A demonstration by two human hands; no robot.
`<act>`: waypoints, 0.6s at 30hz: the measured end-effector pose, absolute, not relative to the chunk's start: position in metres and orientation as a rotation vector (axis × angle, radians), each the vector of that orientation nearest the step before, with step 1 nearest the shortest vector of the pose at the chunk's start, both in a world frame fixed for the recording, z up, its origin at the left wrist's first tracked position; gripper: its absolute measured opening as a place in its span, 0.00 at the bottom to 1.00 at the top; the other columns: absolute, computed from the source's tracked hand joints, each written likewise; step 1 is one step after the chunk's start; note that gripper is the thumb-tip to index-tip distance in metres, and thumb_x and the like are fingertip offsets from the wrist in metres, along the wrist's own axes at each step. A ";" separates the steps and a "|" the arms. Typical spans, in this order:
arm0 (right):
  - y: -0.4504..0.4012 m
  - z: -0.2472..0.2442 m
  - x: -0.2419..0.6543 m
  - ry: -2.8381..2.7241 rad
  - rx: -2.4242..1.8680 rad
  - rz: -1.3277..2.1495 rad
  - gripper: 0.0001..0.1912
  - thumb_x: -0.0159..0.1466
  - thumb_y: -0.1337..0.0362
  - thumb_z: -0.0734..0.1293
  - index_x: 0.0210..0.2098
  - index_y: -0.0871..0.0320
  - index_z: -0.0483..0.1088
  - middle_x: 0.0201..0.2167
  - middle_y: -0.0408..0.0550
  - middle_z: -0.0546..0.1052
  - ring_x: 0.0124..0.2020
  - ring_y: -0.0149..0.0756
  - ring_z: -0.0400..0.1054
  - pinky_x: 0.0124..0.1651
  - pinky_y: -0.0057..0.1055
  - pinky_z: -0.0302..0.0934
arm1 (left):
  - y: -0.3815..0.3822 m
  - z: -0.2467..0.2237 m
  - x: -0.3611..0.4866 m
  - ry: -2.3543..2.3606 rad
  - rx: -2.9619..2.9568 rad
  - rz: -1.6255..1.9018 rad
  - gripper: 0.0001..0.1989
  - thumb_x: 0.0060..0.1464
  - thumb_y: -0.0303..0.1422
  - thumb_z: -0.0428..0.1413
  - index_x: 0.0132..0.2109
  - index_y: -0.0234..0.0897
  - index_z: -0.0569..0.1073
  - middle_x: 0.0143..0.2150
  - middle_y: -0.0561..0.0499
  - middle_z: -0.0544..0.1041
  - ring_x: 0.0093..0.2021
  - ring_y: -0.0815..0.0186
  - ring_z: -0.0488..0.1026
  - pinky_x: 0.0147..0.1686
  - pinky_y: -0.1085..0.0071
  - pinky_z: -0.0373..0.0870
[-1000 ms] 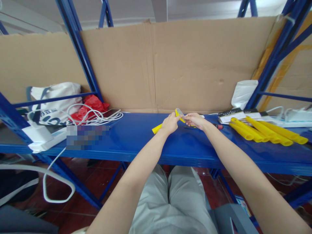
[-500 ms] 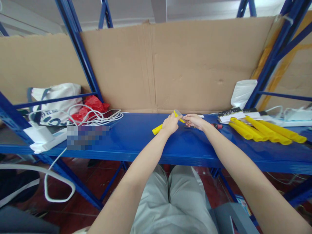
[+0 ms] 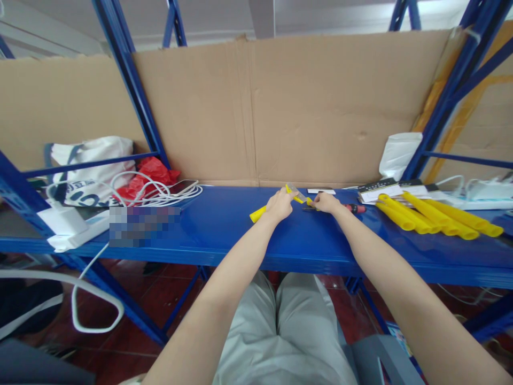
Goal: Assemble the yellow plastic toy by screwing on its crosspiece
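My left hand (image 3: 279,205) is closed around a yellow tube-like handle (image 3: 257,214), whose lower end sticks out to the left of the fist. From the hand's far side comes a clear part (image 3: 295,192) with yellow edging. My right hand (image 3: 326,202) is closed in a pinch just right of that part, by a small yellow bit (image 3: 309,201). What lies between its fingertips is too small to make out. A screwdriver with a red and black handle (image 3: 356,208) lies on the blue shelf beside the right wrist, partly hidden.
Several yellow tubes (image 3: 436,215) lie on the right of the blue shelf (image 3: 224,235), before black-and-white boxes (image 3: 379,189). A small white strip (image 3: 320,191) lies behind my right hand. White cables (image 3: 172,195), a power strip (image 3: 80,235) and a cloth bag (image 3: 96,171) occupy the left.
My right hand has moved slightly right and down toward the shelf, uncovering more of the clear part and the white strip. My left hand stays almost still with the yellow handle.
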State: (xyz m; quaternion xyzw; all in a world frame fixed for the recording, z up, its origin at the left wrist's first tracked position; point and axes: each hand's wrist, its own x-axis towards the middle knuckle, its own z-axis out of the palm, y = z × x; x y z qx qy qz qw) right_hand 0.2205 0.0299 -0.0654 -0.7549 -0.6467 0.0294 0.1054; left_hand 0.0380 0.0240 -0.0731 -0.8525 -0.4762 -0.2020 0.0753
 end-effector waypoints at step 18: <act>0.057 -0.080 0.235 -1.894 -2.142 0.120 0.21 0.52 0.46 0.68 0.30 0.59 0.74 0.26 0.48 0.75 0.34 0.39 0.72 0.35 0.30 0.62 | 0.024 -0.074 0.037 -1.401 -2.587 -0.640 0.23 0.64 0.27 0.44 0.62 0.47 0.65 0.55 0.46 0.69 0.53 0.60 0.70 0.51 0.65 0.67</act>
